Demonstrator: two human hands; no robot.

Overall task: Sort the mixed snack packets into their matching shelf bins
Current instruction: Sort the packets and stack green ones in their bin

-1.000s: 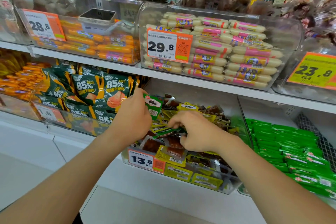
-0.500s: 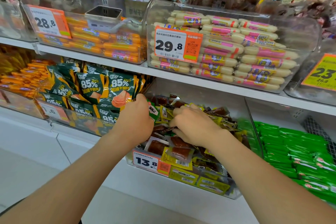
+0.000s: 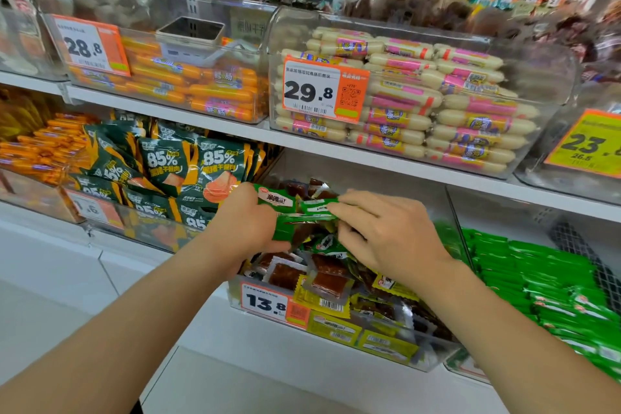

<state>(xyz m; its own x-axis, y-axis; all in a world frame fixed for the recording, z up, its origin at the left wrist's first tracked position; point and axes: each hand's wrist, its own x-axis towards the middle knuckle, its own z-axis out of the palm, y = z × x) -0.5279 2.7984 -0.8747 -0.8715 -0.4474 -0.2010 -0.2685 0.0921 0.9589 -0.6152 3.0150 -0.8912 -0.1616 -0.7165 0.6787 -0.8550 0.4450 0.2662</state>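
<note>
Both hands have lifted from digging: the left hand [image 3: 247, 222] grips a bunch of green packets [image 3: 295, 212] above the mixed bin [image 3: 437, 351], at its back left corner, and the right hand [image 3: 386, 232] pinches their other end. Glossy, crinkled, red-labelled, they could slip back among the brown-and-yellow packets [image 3: 331, 286] if either grip loosens.

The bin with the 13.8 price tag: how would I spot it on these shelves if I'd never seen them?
Start at the white shelf board, under the pink-and-cream sausages marked 29.8. Right below is a clear plastic bin with an orange 13.8 tag, where both hands are working. Its neighbours are all one colour, dark green 85% bags to the left and bright green packets to the right; this one mixes yellow and brown packets.
</note>
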